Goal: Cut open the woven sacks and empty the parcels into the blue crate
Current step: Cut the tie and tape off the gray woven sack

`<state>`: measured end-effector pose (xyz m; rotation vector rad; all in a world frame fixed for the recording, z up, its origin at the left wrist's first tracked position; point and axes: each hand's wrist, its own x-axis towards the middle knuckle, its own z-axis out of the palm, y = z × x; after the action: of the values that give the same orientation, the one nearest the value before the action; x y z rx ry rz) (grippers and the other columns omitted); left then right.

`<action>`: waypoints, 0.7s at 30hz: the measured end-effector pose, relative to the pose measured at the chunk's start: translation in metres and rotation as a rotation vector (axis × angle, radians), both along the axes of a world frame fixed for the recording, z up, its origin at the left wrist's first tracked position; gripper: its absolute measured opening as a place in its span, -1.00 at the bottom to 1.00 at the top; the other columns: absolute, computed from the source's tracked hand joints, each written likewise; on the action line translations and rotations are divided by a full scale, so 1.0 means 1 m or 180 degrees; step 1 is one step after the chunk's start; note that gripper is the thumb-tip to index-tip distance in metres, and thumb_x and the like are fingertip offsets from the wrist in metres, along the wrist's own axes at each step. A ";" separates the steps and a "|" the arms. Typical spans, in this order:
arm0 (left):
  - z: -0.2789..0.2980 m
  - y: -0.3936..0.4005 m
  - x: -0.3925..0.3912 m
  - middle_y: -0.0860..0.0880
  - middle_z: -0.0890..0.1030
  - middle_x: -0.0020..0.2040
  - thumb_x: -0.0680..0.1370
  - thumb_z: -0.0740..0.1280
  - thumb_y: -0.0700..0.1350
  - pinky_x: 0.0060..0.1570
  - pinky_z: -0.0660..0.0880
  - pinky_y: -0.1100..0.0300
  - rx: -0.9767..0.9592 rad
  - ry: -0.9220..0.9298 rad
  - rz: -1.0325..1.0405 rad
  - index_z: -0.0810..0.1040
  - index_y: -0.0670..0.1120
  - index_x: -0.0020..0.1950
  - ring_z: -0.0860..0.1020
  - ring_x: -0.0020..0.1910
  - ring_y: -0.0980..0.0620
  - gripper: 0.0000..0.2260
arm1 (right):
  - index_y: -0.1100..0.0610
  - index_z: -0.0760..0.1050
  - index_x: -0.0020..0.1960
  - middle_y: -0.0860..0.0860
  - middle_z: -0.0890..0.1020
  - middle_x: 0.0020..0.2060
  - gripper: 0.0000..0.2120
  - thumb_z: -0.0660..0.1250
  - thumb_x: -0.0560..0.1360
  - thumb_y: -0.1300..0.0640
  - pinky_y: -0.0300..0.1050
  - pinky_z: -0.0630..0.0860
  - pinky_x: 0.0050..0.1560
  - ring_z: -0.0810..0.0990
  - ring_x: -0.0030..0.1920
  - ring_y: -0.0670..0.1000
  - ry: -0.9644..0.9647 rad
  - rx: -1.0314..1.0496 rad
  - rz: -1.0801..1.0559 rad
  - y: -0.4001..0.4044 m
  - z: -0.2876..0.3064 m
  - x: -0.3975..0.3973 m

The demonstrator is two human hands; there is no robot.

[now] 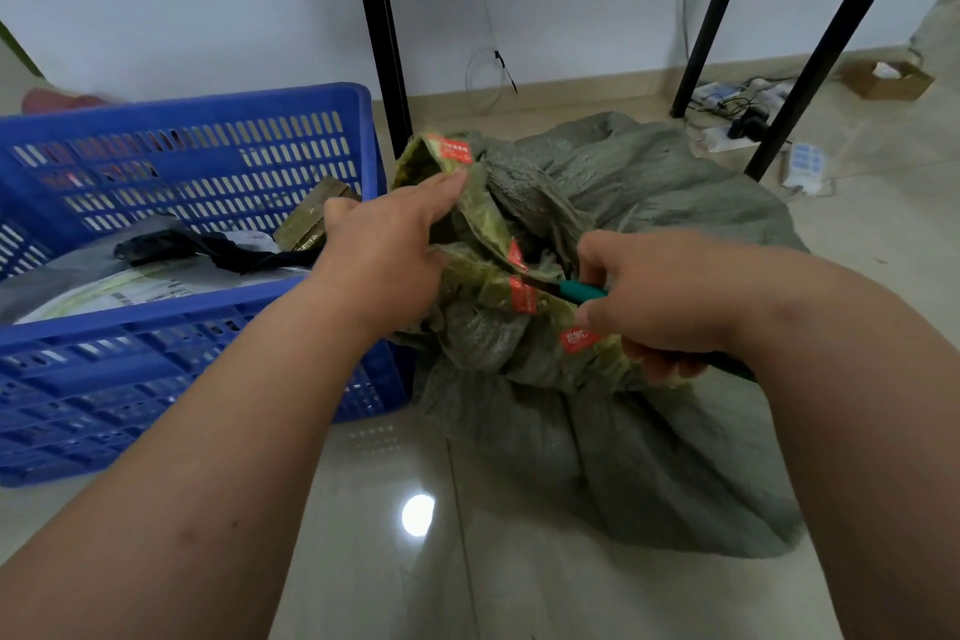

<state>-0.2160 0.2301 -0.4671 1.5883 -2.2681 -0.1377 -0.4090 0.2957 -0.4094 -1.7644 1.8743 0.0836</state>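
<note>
A grey-green woven sack (pixel 649 431) stands on the floor to the right of the blue crate (pixel 171 317). Its bunched neck is wrapped in yellow-green tape with red labels (pixel 522 294). My left hand (pixel 384 250) grips the taped neck from the left, thumb up along a fold. My right hand (pixel 654 291) holds a green-handled cutter (pixel 582 291) whose tip points left into the taped folds; the blade is hidden in them. The crate holds several parcels, among them a grey one (pixel 67 270), a black bag (pixel 182 244) and a brown box (pixel 311 218).
Black metal table legs (pixel 384 36) rise just behind the crate and at the back right (pixel 810 62). Cables, a power strip (pixel 802 166) and a small cardboard box (pixel 885 78) lie on the floor by the wall. Glossy tiled floor (pixel 415 561) spreads in front.
</note>
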 end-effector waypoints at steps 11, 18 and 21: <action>0.002 0.006 -0.009 0.13 0.38 0.48 0.59 0.30 -0.07 0.32 0.02 0.10 0.0008 0.0185 0.0010 0.13 0.20 0.56 0.23 0.45 0.02 -0.40 | 0.06 0.46 0.02 0.11 0.64 -0.38 -0.88 0.37 0.53 0.09 -0.06 0.52 -0.40 0.60 -0.45 0.04 -0.1220 0.0047 -0.0170 0.004 0.019 -0.037; 0.003 0.007 -0.003 0.18 0.52 0.06 0.58 0.32 -0.12 0.15 0.02 0.19 0.0106 0.0524 0.0092 0.24 0.22 0.52 0.36 0.16 0.09 -0.44 | 0.32 0.59 0.00 0.19 0.52 -0.39 -0.55 0.54 0.17 0.14 -0.13 0.44 -0.53 0.47 -0.54 0.05 -0.2806 0.0550 -0.0156 0.005 0.008 -0.073; -0.001 0.004 0.000 0.12 0.60 0.22 0.57 0.32 -0.12 0.10 0.05 0.17 0.0106 0.0441 0.0094 0.30 0.26 0.48 0.42 0.23 -0.07 -0.47 | 0.31 0.57 -0.02 0.13 0.48 -0.41 -0.75 0.43 0.34 0.21 -0.14 0.39 -0.51 0.42 -0.54 -0.01 -0.3565 -0.0003 -0.0679 0.000 0.003 -0.072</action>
<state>-0.2158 0.2339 -0.4679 1.5771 -2.1465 -0.2705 -0.4812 0.2956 -0.4061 -1.1548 1.1706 -0.8109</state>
